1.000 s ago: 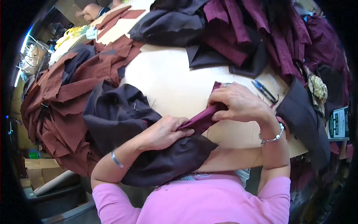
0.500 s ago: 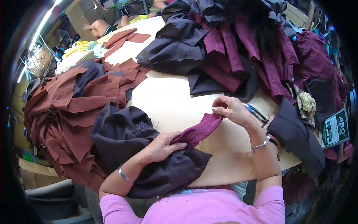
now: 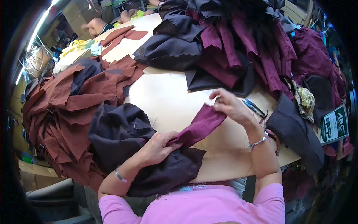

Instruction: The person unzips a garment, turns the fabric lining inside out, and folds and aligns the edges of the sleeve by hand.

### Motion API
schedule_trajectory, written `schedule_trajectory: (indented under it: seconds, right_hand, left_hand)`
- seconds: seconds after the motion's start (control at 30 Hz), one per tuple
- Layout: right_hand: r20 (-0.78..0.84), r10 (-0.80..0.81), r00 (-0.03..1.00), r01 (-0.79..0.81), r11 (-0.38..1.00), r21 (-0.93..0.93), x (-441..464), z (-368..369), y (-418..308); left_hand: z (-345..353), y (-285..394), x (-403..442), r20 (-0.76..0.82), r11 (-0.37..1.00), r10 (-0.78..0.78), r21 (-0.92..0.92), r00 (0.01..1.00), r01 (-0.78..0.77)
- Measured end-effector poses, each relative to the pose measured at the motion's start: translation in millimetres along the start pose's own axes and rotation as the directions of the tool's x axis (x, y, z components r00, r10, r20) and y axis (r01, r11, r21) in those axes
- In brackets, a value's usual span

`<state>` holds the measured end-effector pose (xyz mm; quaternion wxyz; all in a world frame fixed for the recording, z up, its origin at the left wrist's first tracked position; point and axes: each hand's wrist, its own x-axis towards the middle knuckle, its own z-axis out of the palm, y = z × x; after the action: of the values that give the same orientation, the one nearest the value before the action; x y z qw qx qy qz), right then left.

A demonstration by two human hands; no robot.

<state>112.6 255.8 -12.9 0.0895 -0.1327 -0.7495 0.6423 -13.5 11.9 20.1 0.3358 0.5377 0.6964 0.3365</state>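
My left hand (image 3: 161,148) is closed on a maroon cloth strip (image 3: 199,127), gripping its lower left end. Beneath that hand and forearm lies a bunched dark cloth (image 3: 121,128), spread to the table's front edge. At the strip's upper right end is my right hand (image 3: 232,107); its thumb and forefinger are apart, with the thumb at the cloth edge. Whether the strip is joined to the dark cloth is hidden under my left hand. Blue-handled thread snips (image 3: 254,107) lie just right of my right hand.
Rust-brown cut pieces (image 3: 56,112) are heaped on the left. Dark cloth (image 3: 167,48) and maroon pieces (image 3: 227,48) pile up at the back. On the right are a dark strip (image 3: 294,127), a crumpled wrapper (image 3: 305,99) and a green ABC box (image 3: 334,126). Another person's leg (image 3: 96,26) shows behind.
My right hand's thumb and forefinger have parted from their pinch at the strip's end. The strip now lies broader and flatter to view. My left hand stays on it.
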Motion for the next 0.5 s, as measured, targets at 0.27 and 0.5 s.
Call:
schedule_trajectory:
  seconds: [0.27,0.5]
  right_hand:
    - [-0.231,-0.043,0.972,0.171,0.800,0.574,6.8,-0.6,-4.4]
    - [0.011,-0.051,0.999,0.039,0.874,0.484,2.8,-3.6,2.2]
  left_hand:
    - [-6.9,-4.9,-0.2,0.068,0.986,-0.073,-0.143,0.995,0.082]
    - [-9.5,-11.0,-5.2,0.024,0.921,-0.114,-0.372,0.993,0.114]
